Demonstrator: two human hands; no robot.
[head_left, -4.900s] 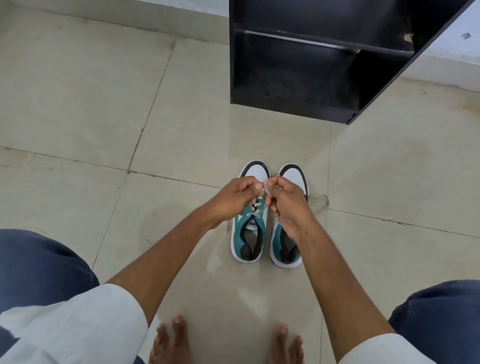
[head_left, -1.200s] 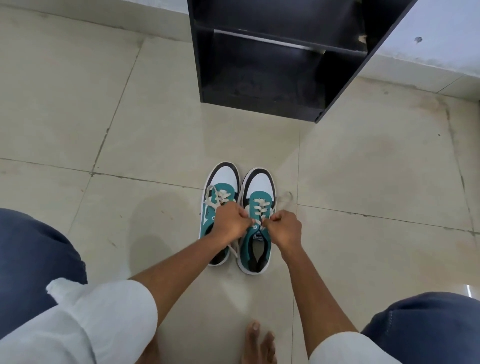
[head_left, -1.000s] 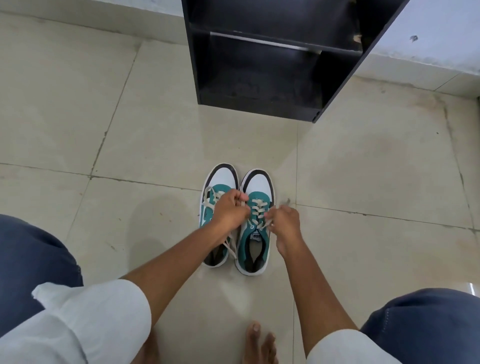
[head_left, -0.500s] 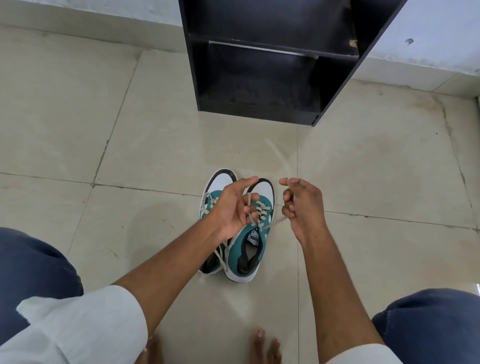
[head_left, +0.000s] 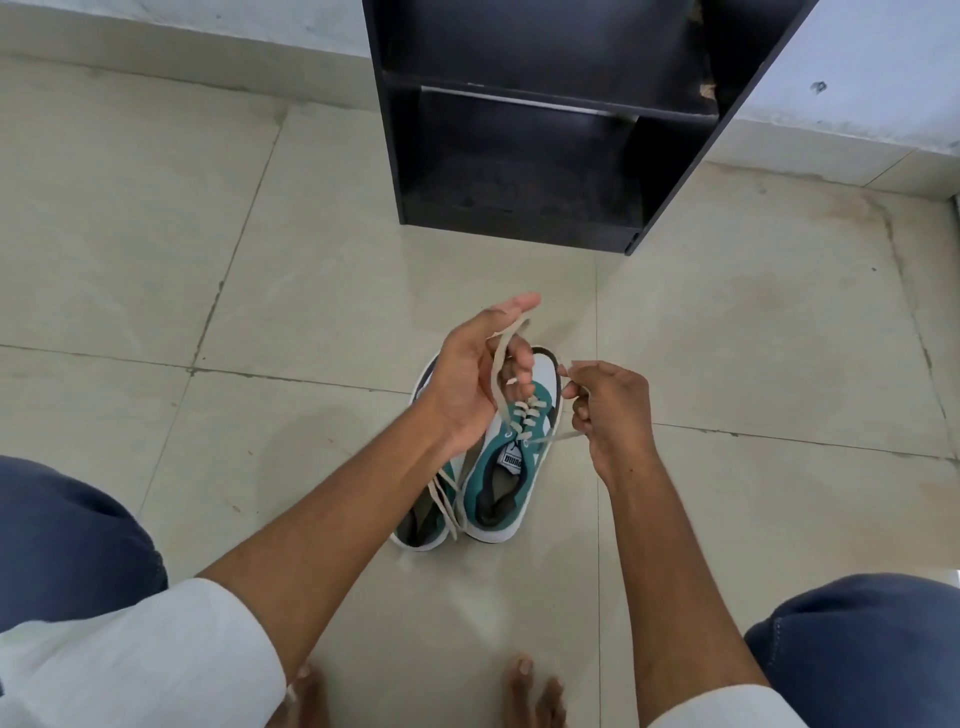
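Observation:
Two teal, white and black sneakers stand side by side on the tiled floor. The right sneaker (head_left: 506, 473) shows its laces and tongue label. The left sneaker (head_left: 423, 519) is mostly hidden under my left forearm, its loose lace trailing beside it. My left hand (head_left: 475, 376) is raised above the shoes, palm up, with one cream lace end (head_left: 501, 358) looped over its curled fingers. My right hand (head_left: 610, 410) pinches the other lace end (head_left: 553, 438) of the right sneaker, pulled out to the right.
A black open shoe rack (head_left: 545, 130) stands against the wall just beyond the shoes, its lower shelf bare. My bare feet (head_left: 535, 691) and knees in blue trousers (head_left: 862, 644) frame the bottom. Beige floor tiles (head_left: 182, 234) spread left and right.
Both hands rose from the right sneaker's laces, drawing the lace ends up and apart. The right sneaker's toe has tilted slightly. The view moved closer to the rack.

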